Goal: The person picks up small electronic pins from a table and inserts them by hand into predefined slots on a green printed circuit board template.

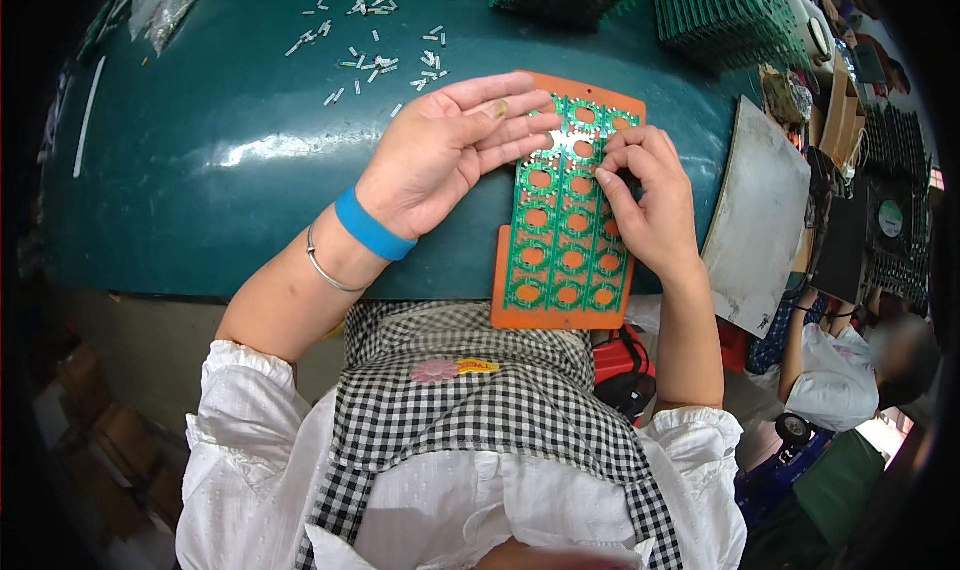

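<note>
A green circuit board panel (554,238), with rows of oval cutouts, lies on an orange tray (560,320) that reaches over the table's front edge. My left hand (450,145) is palm up over the panel's upper left, fingers stretched out and thumb lying across them. A yellowish-brown mark (499,108) shows at its thumb tip; I cannot make out any part in it. My right hand (645,185) is over the panel's right side, thumb and index finger pinched close to the board. Whatever they hold, if anything, is too small to see.
Small white strip-like pieces (375,65) lie scattered across the green table (250,210). Stacks of green boards (725,15) stand at the back right. A grey sheet (760,215) slants beside the table's right edge. Another person (835,370) sits at the far right.
</note>
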Motion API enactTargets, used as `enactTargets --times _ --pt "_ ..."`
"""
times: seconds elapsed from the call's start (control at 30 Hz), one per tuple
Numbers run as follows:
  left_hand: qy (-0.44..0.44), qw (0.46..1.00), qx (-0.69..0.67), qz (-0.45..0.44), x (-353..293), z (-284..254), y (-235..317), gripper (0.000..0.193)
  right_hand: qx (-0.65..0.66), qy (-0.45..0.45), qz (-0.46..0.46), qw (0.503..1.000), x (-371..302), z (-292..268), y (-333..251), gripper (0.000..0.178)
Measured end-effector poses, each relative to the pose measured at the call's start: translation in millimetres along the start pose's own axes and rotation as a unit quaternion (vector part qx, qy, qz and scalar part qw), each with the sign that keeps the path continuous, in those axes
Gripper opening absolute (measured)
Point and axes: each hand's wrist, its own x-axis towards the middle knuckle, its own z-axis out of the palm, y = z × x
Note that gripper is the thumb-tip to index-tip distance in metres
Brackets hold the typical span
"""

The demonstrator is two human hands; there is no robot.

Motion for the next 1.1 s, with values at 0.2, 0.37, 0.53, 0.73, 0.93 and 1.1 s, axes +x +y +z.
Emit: enactTargets --times 0.2,0.37,0.53,0.73,0.93,1.1 --pt "0.011 0.999 -0.004 0.037 2 1 1 0.049 0.005 0.004 -0.003 1.0 2 2 2 0.011" --pt "0.001 0.999 0.012 0.039 3 2 1 0.054 -0.009 0.002 -0.037 0.999 5 1 -1 0.012" --pt "-0.038 0.998 0.036 0.039 1 2 1 0.056 -0.027 -0.007 -0.063 0.998 9 2 -3 0.013" --pt "-0.069 0.996 0.033 0.04 -1 5 -1 0.061 -0.033 -0.032 -0.077 0.996 10 -1 -3 0.014" --pt "-0.077 0.994 0.025 0.079 -2 5 -5 0.068 -0.045 -0.033 -0.084 0.995 10 -1 -5 0.015" --pt "-0.094 0.991 0.021 0.097 -5 9 -5 0.075 0.01 0.071 -0.087 0.994 19 -5 -28 0.025"
